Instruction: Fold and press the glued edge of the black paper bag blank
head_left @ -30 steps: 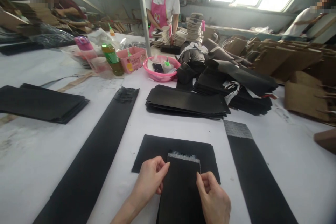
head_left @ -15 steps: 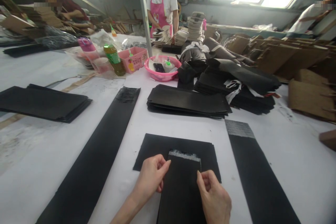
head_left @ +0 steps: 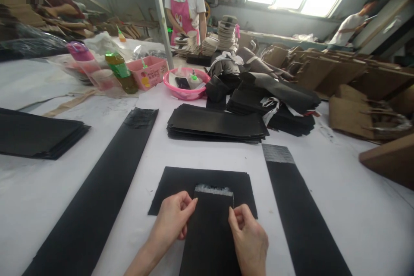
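Between my hands lies a long black strip [head_left: 210, 233], its far end coated with a whitish, glue-like band [head_left: 213, 190]. My left hand [head_left: 174, 213] pinches the strip's left edge near that end. Opposite, my right hand [head_left: 248, 235] pinches its right edge between thumb and fingers. Under the far end is a wider black sheet [head_left: 181, 177] on the white tabletop. To the left stretches another long black strip [head_left: 106, 189] with a shiny, smeared far end. A similar strip [head_left: 304, 211] on the right has a pale grey streaked end.
Past the black sheet sits a stack of black sheets [head_left: 216, 123], with another stack [head_left: 39, 133] at left. A pink basin [head_left: 184, 92] holds a phone and a bottle. Brown paper bags [head_left: 349, 114] crowd the right. A person in a pink apron [head_left: 183, 17] stands behind.
The whole view has shifted, so most things appear further left. Both hands keep their pinch on the strip, which lies much the same on the sheet.
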### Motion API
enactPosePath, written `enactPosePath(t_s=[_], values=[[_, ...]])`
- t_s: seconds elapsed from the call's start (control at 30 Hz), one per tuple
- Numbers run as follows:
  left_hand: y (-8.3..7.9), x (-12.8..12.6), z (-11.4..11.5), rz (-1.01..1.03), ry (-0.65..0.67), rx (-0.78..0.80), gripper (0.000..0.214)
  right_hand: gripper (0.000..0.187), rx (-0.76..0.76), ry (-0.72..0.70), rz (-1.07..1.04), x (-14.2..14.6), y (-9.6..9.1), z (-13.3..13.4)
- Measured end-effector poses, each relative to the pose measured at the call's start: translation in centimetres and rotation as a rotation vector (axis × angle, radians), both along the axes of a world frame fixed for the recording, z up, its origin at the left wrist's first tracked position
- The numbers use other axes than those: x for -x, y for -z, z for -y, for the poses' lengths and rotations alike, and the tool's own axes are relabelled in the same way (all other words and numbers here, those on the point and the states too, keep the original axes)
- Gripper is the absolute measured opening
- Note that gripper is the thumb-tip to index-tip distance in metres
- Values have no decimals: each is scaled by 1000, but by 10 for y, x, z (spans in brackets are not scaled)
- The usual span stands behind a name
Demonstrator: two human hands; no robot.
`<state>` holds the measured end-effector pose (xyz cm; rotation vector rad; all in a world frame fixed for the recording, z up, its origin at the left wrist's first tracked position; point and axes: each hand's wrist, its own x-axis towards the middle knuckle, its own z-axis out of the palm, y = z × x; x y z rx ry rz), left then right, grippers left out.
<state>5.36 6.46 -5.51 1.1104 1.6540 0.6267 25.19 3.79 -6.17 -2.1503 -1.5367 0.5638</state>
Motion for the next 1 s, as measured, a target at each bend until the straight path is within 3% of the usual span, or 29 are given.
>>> enactPosePath(t_s=[0.6, 1.0], values=[[3, -1, -2, 4, 15, -2, 43, 32, 27, 0, 22, 1, -5, -5], [2, -1, -3, -11, 27, -4, 35, 29, 144, 21, 24, 3, -9, -7]])
